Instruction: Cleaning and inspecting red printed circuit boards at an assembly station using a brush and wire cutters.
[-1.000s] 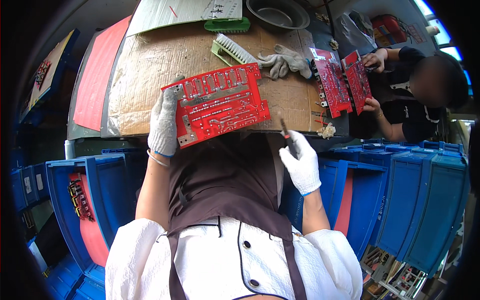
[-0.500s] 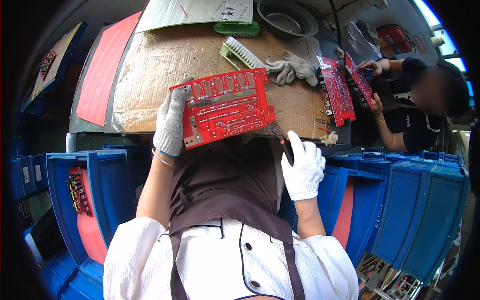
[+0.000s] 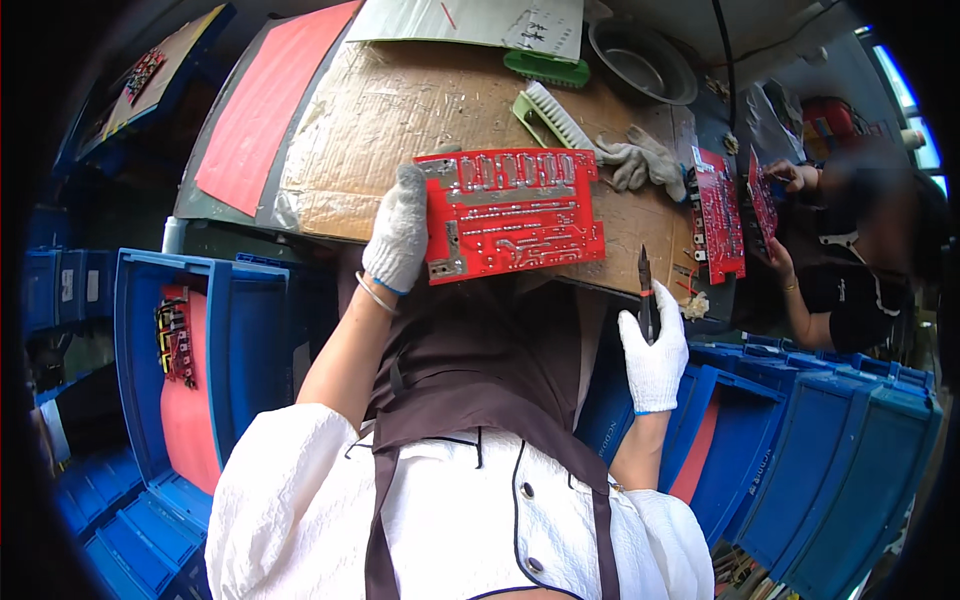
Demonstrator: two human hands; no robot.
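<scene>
A red circuit board with silvery solder tracks is held up over the table's near edge, its soldered face toward me. My left hand, in a greyish knit glove, grips the board by its left edge. In a white glove, my right hand is closed round a pair of cutting pliers with dark jaws pointing up and away. The pliers stand apart from the board, to its right. Behind the board lie a green brush with white bristles and a crumpled grey glove.
Cardboard covers the tabletop; a metal bowl and a second green brush sit at the back. To the right a co-worker's hands hold another board beside a standing red board. Blue crates flank me.
My right hand has drawn the pliers away from the board's right edge, and their jaws now point upward. The board has levelled out. The whole view has shifted, too.
</scene>
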